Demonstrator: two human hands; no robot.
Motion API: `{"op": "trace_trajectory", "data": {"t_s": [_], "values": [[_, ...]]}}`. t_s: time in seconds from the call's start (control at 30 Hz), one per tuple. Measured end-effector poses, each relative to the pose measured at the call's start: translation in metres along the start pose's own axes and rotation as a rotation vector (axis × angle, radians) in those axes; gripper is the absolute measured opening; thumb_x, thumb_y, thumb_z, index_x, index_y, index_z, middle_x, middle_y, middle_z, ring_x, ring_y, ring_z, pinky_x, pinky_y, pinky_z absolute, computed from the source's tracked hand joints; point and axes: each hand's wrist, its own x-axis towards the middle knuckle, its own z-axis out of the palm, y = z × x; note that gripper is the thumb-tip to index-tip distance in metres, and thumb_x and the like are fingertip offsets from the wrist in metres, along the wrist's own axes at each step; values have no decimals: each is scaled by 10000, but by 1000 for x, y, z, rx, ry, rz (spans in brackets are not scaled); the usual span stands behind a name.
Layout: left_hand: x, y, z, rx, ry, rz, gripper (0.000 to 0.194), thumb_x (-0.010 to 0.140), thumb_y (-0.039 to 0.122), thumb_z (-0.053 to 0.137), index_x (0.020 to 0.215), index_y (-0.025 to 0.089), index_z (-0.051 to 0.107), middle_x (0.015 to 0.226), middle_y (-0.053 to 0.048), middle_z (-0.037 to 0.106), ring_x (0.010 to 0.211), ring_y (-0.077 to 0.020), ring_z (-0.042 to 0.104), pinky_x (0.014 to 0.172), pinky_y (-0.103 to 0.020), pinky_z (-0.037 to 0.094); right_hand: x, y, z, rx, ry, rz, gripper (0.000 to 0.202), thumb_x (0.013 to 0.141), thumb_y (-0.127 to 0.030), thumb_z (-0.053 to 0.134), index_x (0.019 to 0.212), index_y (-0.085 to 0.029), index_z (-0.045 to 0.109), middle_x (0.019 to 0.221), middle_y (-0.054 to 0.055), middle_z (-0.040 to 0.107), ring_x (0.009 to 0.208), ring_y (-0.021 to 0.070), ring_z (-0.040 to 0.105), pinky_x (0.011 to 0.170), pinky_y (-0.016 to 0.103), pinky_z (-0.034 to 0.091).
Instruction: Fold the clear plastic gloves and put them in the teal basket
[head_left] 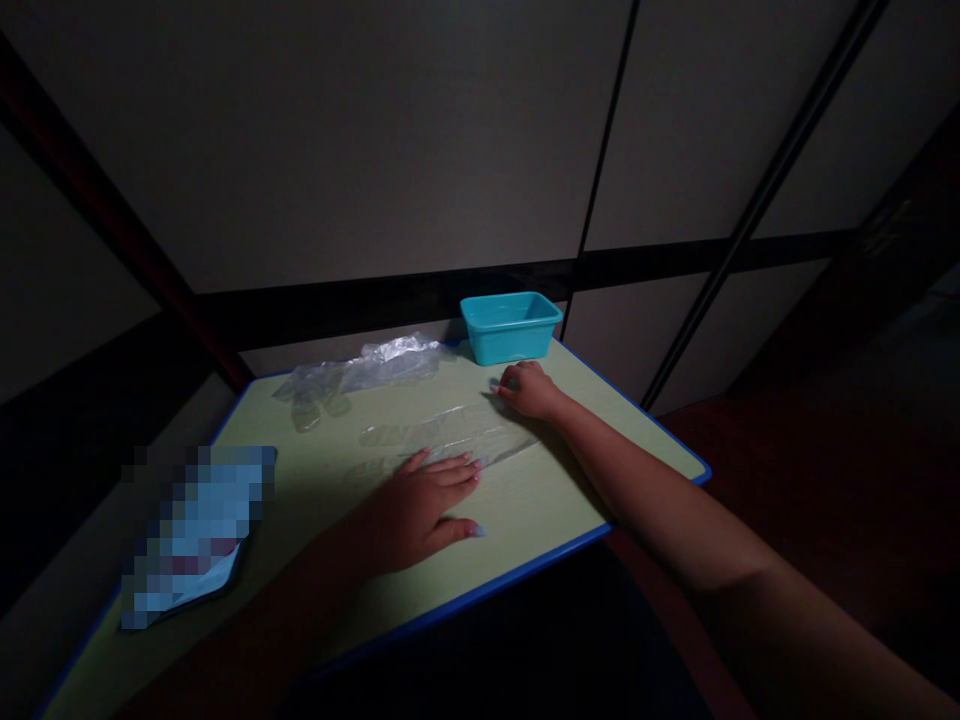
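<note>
A clear plastic sheet or bag (pixel 457 430) lies flat in the middle of the pale green table. My left hand (pixel 420 505) rests palm down on its near left part, fingers spread and nothing held. Just in front of the teal basket, my right hand (pixel 527 390) is at the far right edge of the clear plastic, its fingers curled with thumb and index close together. Whether anything sits between those fingers is too small and dark to make out. The teal basket (pixel 510 345) stands upright at the table's back edge and shows no contents.
Crumpled clear plastic (pixel 375 368) lies along the back left of the table (pixel 525 525), which has a blue rim. A tablet-like device (pixel 199 540) with a blurred screen is at the left edge. Cabinet panels (pixel 375 150) rise behind the table.
</note>
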Motion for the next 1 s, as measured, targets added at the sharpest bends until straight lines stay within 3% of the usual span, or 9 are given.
{"op": "trace_trajectory", "data": {"t_s": [0.2,0.3,0.43,0.57,0.7,1.0], "values": [[2,-3,-1,-77,82,-6,433,879,461,436,1258,266,509,1363,-47,455,1272,-223,391,1075,-463,223,-3,-4,-6,23,25,-32,283,814,-431,544,895,-179,647,984,123,596,1016,253,484,859,364,368],[3,-4,0,-132,154,30,409,882,446,437,1204,228,567,1312,-57,514,1239,-210,436,1059,-412,292,-7,-8,-13,161,31,-110,254,813,-389,554,879,-159,637,962,109,606,946,215,517,843,336,383],[6,-6,0,-240,243,48,385,886,405,429,1147,191,615,1239,-67,580,1194,-189,487,1025,-363,368,-13,-16,-22,604,-225,-289,318,802,-441,549,848,-131,602,835,66,623,754,148,549,721,284,431],[7,-7,0,-318,306,-40,352,869,378,444,1108,210,640,1174,-46,627,1158,-187,519,1005,-366,398,-19,-23,-24,895,-529,-361,408,669,-500,672,819,-130,589,771,31,621,705,127,555,698,280,447],[9,-7,0,-316,357,-65,348,850,375,468,1089,200,651,1143,-49,644,1140,-193,533,1000,-362,404,-21,-23,-26,860,-634,-388,394,601,-451,736,786,-123,622,752,23,634,701,127,561,709,282,451],[9,-14,3,-201,369,-121,295,803,265,537,1067,181,636,1164,-67,625,1100,-191,552,987,-336,401,-17,-17,-24,711,-580,-394,282,665,-386,677,709,-109,656,665,7,610,628,114,518,644,246,412]]}}
